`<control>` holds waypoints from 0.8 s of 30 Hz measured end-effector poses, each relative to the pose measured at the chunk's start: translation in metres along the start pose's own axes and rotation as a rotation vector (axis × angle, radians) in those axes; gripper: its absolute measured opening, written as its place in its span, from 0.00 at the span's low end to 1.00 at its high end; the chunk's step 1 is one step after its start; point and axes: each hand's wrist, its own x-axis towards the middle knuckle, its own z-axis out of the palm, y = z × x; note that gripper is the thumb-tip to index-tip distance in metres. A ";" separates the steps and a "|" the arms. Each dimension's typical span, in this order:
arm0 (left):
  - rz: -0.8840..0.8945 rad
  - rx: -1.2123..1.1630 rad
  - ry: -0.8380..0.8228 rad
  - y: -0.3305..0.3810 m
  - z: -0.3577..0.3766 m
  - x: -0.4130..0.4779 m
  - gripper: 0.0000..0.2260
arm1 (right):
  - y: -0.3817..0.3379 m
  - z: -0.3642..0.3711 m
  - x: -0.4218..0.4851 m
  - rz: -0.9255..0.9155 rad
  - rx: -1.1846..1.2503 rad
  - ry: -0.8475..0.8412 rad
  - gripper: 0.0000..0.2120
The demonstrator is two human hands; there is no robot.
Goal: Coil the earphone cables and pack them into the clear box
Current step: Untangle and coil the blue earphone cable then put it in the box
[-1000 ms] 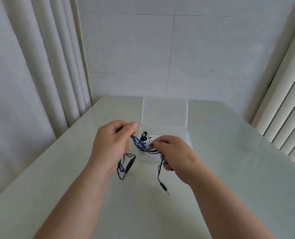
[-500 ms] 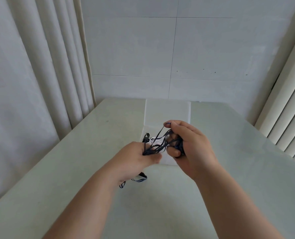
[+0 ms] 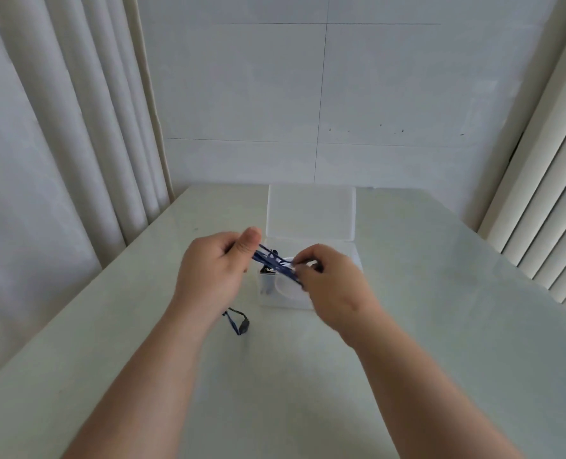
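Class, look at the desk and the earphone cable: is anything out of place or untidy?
One thing: a loose loop of the blue earphone cable with its inline remote dangles below the left hand, uncoiled. The right hand pinches the other end over the open clear box.

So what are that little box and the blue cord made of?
The clear box looks like thin, glossy see-through plastic: the table shows through its raised lid. The blue earphone cable, stretched between the left hand and right hand, seems rubbery or plastic-coated, with a matte look, though blur leaves that open.
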 end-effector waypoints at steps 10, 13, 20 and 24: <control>0.105 0.252 -0.036 0.003 -0.005 0.008 0.22 | 0.001 0.004 -0.005 0.010 -0.142 -0.225 0.05; 0.110 0.260 -0.063 0.005 -0.006 0.009 0.22 | -0.001 -0.002 -0.005 0.034 -0.121 -0.265 0.08; 0.100 0.105 -0.050 0.014 -0.010 0.015 0.21 | 0.001 -0.009 -0.004 -0.015 -0.107 -0.288 0.17; 0.096 0.069 -0.065 0.017 -0.006 0.014 0.21 | 0.002 -0.009 -0.003 -0.091 -0.092 -0.256 0.14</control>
